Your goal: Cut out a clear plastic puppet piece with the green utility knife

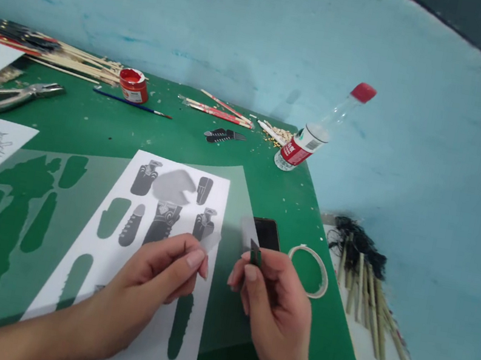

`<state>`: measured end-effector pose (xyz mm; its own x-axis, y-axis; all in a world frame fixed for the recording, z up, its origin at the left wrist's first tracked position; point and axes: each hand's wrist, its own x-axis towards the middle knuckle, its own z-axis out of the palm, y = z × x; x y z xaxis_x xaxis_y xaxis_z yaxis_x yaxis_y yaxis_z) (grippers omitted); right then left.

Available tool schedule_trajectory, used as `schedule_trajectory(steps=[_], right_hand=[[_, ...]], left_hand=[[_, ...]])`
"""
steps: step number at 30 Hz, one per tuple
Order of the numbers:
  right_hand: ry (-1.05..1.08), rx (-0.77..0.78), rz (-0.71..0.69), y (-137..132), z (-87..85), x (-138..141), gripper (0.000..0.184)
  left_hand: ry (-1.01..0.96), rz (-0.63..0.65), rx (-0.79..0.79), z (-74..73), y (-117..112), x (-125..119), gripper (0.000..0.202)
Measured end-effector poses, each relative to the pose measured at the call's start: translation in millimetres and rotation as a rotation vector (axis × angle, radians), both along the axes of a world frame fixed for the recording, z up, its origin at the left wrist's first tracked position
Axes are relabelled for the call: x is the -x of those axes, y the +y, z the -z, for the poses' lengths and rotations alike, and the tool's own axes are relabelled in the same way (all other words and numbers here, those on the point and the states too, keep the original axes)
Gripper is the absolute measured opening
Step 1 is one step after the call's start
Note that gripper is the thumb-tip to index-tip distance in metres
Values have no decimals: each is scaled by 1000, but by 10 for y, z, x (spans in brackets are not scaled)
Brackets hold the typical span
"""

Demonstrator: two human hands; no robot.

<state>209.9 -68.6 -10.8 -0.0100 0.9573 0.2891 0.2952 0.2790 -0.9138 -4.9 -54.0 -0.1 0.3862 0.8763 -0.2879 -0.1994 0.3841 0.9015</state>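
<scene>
My left hand [159,280] pinches a small translucent film piece [210,240] between thumb and forefinger, above a white printed sheet [117,257] of black figure parts with cut-out holes. My right hand [272,305] is closed on a small dark green blade-like cutter [255,255], its tip pointing up. The two hands are close together, a little apart, over a clear film sheet [236,204] lying on the green mat [312,327].
A black phone [269,233] and a tape ring [311,268] lie right of the hands. A tilted bottle [317,134], red paint jar [133,85], brush [131,103], bamboo sticks [76,61], pliers [14,96] and a black cutout [224,135] sit farther back. The mat's edge is at right.
</scene>
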Motion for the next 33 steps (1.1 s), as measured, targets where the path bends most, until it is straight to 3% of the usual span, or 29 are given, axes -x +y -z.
schedule_trajectory(steps=[7, 11, 15, 19, 23, 29, 33], right_hand=[[-241, -450, -128, 56, 100, 227, 37], [-332, -614, -151, 85, 101, 244, 47], [-366, -649, -102, 58, 89, 223, 44], [-342, -639, -59, 34, 64, 225, 42], [-347, -646, -46, 24, 70, 223, 43], [-350, -645, -56, -1, 104, 178, 43], [-386, -639, -66, -18, 105, 154, 50]], left_hand=[[-100, 14, 65, -20, -75, 54, 51], [-90, 48, -15, -100, -100, 83, 56], [6, 75, -203, -138, -107, 145, 47], [164, 66, -309, -53, -136, 205, 35], [187, 84, -348, 3, -146, 210, 29], [241, 67, -293, -116, -138, 177, 37], [217, 85, -333, -79, -139, 190, 38]])
